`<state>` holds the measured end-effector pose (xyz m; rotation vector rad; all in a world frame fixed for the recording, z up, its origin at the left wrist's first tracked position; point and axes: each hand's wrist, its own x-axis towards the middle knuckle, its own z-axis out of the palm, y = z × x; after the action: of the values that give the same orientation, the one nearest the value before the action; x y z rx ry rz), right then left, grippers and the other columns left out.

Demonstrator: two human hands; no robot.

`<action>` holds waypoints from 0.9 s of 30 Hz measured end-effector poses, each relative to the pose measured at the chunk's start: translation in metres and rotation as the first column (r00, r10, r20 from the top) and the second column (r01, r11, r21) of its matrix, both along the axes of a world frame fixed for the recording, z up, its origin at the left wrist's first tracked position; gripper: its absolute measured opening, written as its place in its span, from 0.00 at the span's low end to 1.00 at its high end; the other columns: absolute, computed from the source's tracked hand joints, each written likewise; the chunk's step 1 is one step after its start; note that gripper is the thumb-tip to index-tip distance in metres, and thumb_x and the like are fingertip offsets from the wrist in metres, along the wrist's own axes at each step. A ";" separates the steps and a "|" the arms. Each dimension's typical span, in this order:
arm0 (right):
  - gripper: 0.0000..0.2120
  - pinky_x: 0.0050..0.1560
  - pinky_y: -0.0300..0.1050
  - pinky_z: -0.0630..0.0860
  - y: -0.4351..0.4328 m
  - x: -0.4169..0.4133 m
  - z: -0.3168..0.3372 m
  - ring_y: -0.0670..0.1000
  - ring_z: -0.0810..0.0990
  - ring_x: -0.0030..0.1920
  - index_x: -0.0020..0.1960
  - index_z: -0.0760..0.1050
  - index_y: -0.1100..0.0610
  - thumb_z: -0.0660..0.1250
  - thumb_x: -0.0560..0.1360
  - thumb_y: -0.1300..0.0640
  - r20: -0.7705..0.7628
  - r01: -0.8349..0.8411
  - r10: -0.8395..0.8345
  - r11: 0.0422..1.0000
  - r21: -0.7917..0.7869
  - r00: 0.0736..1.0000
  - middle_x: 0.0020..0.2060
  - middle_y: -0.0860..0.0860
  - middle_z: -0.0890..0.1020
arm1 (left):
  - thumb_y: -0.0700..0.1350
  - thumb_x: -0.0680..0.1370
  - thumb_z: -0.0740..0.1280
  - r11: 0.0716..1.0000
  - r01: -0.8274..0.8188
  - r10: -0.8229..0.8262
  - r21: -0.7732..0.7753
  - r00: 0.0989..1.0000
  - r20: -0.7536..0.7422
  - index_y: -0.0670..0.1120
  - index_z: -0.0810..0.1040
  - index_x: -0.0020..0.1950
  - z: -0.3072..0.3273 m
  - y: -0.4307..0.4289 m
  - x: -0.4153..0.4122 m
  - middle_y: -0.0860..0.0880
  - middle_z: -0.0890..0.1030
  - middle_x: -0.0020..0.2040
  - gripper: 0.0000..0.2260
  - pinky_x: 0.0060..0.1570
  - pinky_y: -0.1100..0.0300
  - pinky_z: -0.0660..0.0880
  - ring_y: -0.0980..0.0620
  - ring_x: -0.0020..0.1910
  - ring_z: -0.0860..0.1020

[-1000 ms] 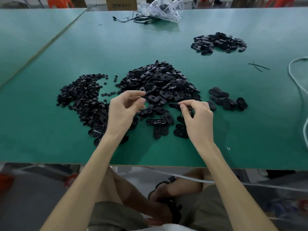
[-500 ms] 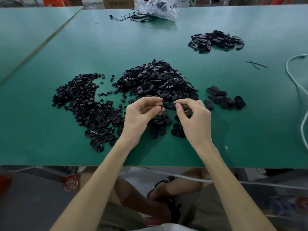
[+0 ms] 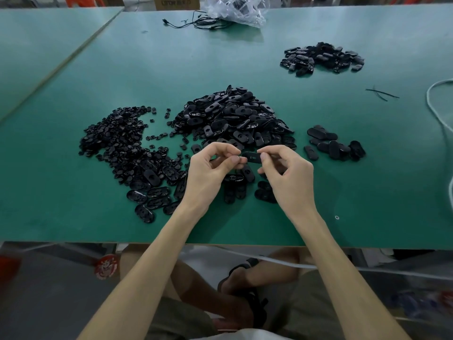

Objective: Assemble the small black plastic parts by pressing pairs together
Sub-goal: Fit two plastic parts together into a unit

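Grip of the right hand (image 3: 286, 175) is clamped, thumb and forefinger, on the right end of a flat oval black part (image 3: 252, 157). The left hand (image 3: 210, 170) pinches its left end. The part's long axis runs left to right, its broad face up, just above the green bench (image 3: 73, 204) and just in front of the big pile of oval parts (image 3: 232, 119).

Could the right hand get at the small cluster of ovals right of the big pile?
Probably yes: only open table lies between the right hand and that cluster. But the hand is busy pinching an oval part.
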<state>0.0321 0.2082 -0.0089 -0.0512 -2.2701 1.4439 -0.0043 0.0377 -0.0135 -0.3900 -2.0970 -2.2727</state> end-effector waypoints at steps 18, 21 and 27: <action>0.04 0.44 0.38 0.82 -0.001 0.003 0.006 0.45 0.87 0.38 0.53 0.83 0.56 0.71 0.80 0.63 -0.014 -0.052 0.051 0.997 -0.057 0.999 0.40 0.46 0.86 | 0.35 0.80 0.72 0.994 -0.032 0.027 -0.100 0.998 -0.049 0.40 0.82 0.56 0.001 0.001 0.001 0.48 0.85 0.43 0.05 0.46 0.60 0.81 0.51 0.41 0.85; 0.04 0.44 0.39 0.82 0.000 0.002 0.006 0.44 0.87 0.38 0.53 0.83 0.56 0.71 0.80 0.63 -0.021 -0.046 0.046 0.998 -0.048 0.999 0.41 0.47 0.86 | 0.35 0.79 0.73 0.992 -0.033 0.026 -0.120 0.998 -0.058 0.40 0.83 0.56 0.001 0.002 0.001 0.47 0.86 0.44 0.06 0.46 0.61 0.81 0.49 0.41 0.85; 0.04 0.45 0.41 0.83 0.001 0.002 0.004 0.46 0.87 0.39 0.53 0.83 0.56 0.72 0.80 0.63 -0.016 -0.062 0.061 0.996 -0.058 0.998 0.41 0.47 0.86 | 0.37 0.78 0.75 0.983 -0.049 0.038 -0.177 0.997 -0.070 0.43 0.84 0.56 0.000 0.002 0.000 0.47 0.86 0.43 0.08 0.46 0.58 0.82 0.49 0.42 0.86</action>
<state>0.0337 0.2088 -0.0050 0.0113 -2.2361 1.5374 -0.0044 0.0401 -0.0131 -0.4137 -2.2596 -2.0263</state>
